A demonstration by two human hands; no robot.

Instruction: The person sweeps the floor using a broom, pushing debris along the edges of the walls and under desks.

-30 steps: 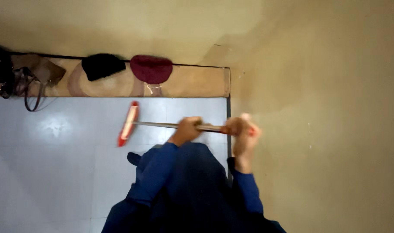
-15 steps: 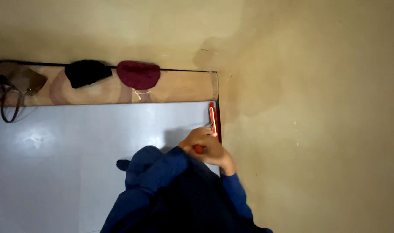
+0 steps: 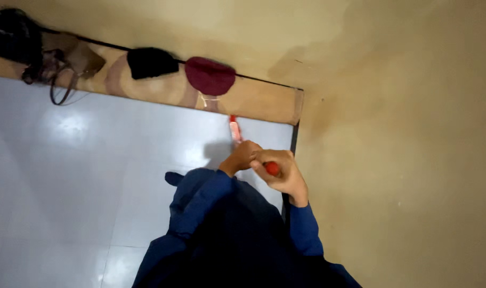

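I hold a red-handled broom with both hands. My right hand is closed over the top end of the handle, whose red tip shows between my fingers. My left hand grips the handle just below it. The red broom head rests on the pale tiled floor, close to the edge of a beige patterned rug. My dark blue sleeves and clothing fill the bottom of the view.
A dark red cap and a black cap lie on the rug. A brown bag with straps and a black bag sit at the far left. A beige wall rises on the right.
The broom head has swung from the left across to the wall corner, then back out to just in front of the rug. My hands came together on the handle top.
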